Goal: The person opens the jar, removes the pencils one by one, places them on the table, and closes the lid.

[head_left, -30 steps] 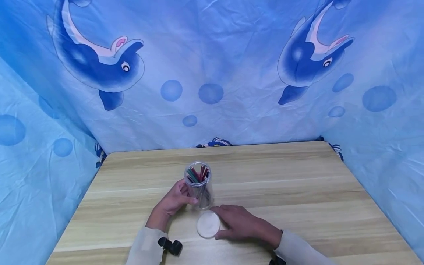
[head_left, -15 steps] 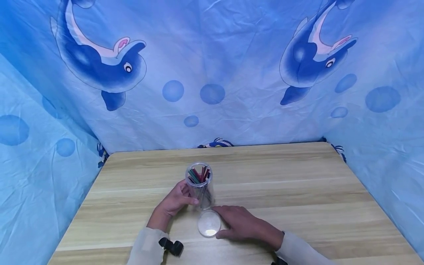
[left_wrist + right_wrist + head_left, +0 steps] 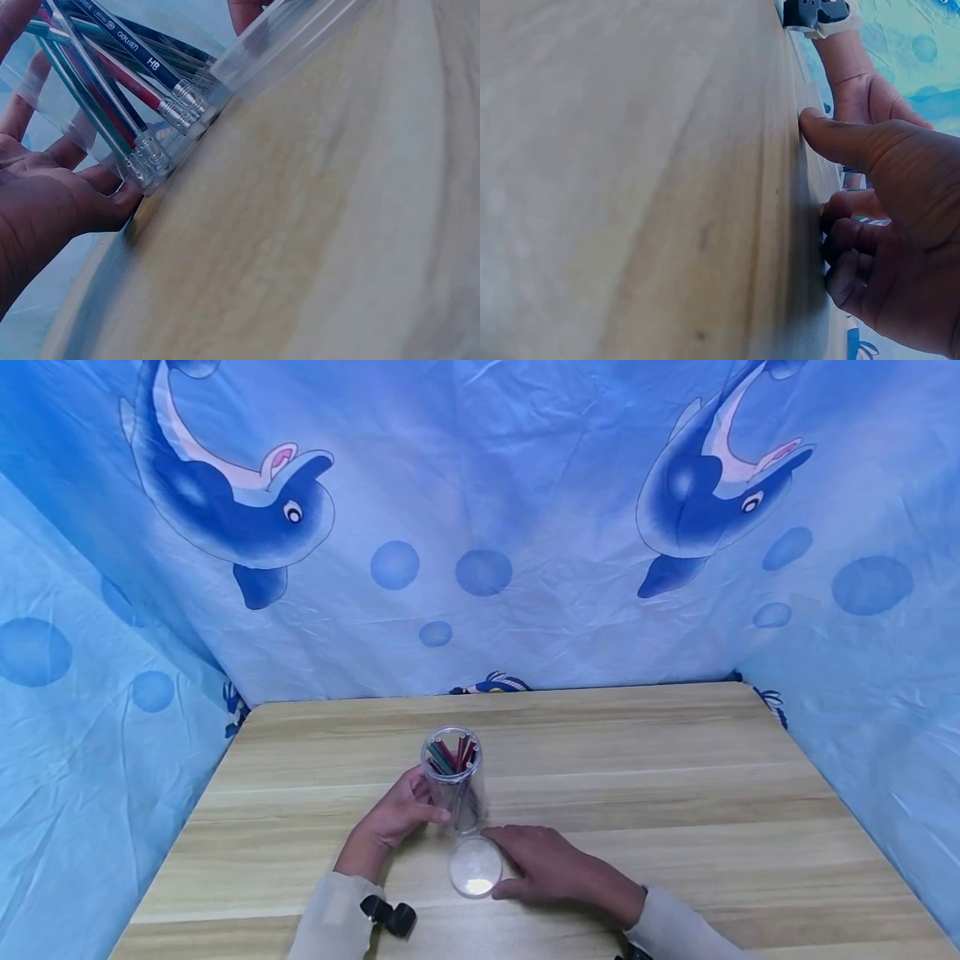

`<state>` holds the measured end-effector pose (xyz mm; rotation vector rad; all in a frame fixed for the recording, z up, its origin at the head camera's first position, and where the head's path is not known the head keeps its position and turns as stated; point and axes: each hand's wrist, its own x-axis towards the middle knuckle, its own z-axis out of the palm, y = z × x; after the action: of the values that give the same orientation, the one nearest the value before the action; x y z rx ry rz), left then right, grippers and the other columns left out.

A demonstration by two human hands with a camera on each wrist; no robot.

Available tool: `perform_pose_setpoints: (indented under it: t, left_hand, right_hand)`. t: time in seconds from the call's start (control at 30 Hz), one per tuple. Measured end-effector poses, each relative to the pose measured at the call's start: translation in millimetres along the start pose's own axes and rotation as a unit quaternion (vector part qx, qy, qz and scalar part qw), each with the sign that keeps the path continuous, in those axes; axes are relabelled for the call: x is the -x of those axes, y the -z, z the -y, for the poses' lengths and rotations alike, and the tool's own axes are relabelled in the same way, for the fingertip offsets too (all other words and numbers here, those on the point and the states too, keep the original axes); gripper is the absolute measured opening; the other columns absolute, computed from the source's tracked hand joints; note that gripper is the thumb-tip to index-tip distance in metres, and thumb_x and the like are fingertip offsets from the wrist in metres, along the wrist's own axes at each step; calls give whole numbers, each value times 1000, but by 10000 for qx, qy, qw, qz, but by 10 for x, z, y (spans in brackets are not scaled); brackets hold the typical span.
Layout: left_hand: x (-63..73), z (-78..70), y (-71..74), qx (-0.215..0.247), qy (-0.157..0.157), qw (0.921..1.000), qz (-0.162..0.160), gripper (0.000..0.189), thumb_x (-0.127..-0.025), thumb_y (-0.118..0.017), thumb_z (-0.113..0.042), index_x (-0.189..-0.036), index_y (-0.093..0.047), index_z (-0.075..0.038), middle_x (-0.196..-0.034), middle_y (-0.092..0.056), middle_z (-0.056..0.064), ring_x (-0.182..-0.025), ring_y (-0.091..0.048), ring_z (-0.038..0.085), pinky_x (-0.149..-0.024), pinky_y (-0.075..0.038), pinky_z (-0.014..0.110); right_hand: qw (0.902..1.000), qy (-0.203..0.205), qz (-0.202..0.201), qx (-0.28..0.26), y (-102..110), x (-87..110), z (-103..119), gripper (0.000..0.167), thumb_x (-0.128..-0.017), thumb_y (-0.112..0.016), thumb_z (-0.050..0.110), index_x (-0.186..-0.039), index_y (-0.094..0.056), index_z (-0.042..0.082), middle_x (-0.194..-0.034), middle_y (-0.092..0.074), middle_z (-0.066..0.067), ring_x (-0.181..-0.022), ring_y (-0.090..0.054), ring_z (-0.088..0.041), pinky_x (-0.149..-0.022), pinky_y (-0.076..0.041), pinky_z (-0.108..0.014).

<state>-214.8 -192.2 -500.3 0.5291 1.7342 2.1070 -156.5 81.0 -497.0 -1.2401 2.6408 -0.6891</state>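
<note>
A clear plastic jar stands upright near the middle of the table, holding several pencils in green, red and dark colours. My left hand grips its left side, thumb in front. In the left wrist view the pencils show metal ferrules at the jar's bottom, and one reads HB. A round clear lid lies on the table just in front of the jar. My right hand holds the lid by its right edge between thumb and fingers; the right wrist view shows the other fingers curled.
The wooden table reaches back to a blue cloth backdrop printed with dolphins and bubbles. Cloth also hangs at both sides. A black wrist device sits on the left sleeve.
The head view has shifted slightly. Both hands, the jar and the lid keep their places relative to each other. A bright glint has appeared on the lid.
</note>
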Motion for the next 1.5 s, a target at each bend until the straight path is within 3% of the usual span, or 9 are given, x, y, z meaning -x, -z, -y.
perform_pose_setpoints:
  t: [0.27, 0.37, 0.57, 0.73, 0.97, 1.07, 1.27, 1.4, 1.5]
  left_hand:
    - [11, 12, 11, 33, 32, 10000, -24, 88, -68, -84, -2, -147, -45, -5, -151, -47, 11, -145, -32, 28, -120, -7, 53]
    - [-2, 23, 9, -14, 55, 10000, -15, 87, -69, -83, -2, -147, -45, -6, -150, -48, 9, -144, -34, 25, -120, -8, 52]
    - [-6, 28, 12, -11, 47, 10000, 6, 85, -69, -82, -1, -146, -47, -7, -149, -50, 8, -142, -37, 21, -120, -9, 52]
    - [-2, 19, 2, -29, 81, 10000, 10, 87, -69, -83, -2, -147, -46, -7, -150, -49, 8, -143, -35, 24, -120, -10, 52]
    - [3, 4, -5, 50, 88, 9999, -7, 88, -68, -84, -3, -148, -45, -7, -151, -47, 9, -145, -32, 26, -120, -10, 51]
    - [-7, 4, -7, 79, 96, 9999, -13, 87, -68, -85, -4, -147, -47, -8, -150, -48, 8, -145, -33, 25, -120, -9, 51]
    - [-6, 18, 4, 48, 47, 10000, 62, 83, -71, -83, -3, -147, -48, -11, -150, -49, 6, -145, -32, 24, -119, -4, 57]
    - [0, 32, 17, 60, -39, 9999, 102, 85, -72, -81, -1, -149, -45, -11, -154, -44, 6, -146, -29, 25, -118, -1, 59]
    - [-11, 33, 20, 73, -23, 9999, 102, 87, -72, -80, -1, -150, -43, -11, -156, -42, 5, -147, -27, 25, -119, -1, 58]
  right_hand:
    - [9929, -362, 252, -1102, 99, 23, -17, 83, -83, -78, 43, -147, -41, 7, -81, -56, 12, -68, -49, 1, -63, -45, -18]
    - [9864, -488, 45, -1569, 168, 40, -37, 76, -85, -78, 37, -145, -43, 5, -77, -55, 15, -64, -49, 2, -61, -46, -18]
    - [9755, -313, -1233, -1795, 337, -32, -63, 51, -92, -72, 24, -135, -53, 3, -71, -51, 14, -58, -47, 1, -57, -49, -22]
    - [9488, -28, -2494, -1938, 543, -129, -1, 38, -93, -70, 18, -128, -58, 12, -64, -40, 12, -54, -37, 0, -53, -43, -22]
    - [9175, 644, -3139, -2355, 842, -243, 171, 42, -91, -71, 4, -131, -59, 11, -58, -32, 6, -50, -30, -5, -50, -32, -24]
    - [9256, 718, -2917, -2302, 902, -310, 243, 40, -93, -68, 5, -132, -59, 10, -60, -36, 8, -52, -33, -5, -49, -33, -23]
    - [9745, 234, -2129, -664, 929, -444, 404, 40, -103, -53, 33, -141, -55, 19, -84, -67, 6, -67, -54, -5, -58, -47, -26]
    - [9820, 89, -1884, 138, 933, -522, 474, 40, -104, -48, 41, -136, -61, 20, -116, -71, 2, -87, -65, -8, -69, -52, -31]
    - [9819, 83, -1879, 235, 944, -559, 482, 35, -104, -49, 40, -125, -68, 19, -109, -73, 5, -85, -65, -6, -67, -52, -29]
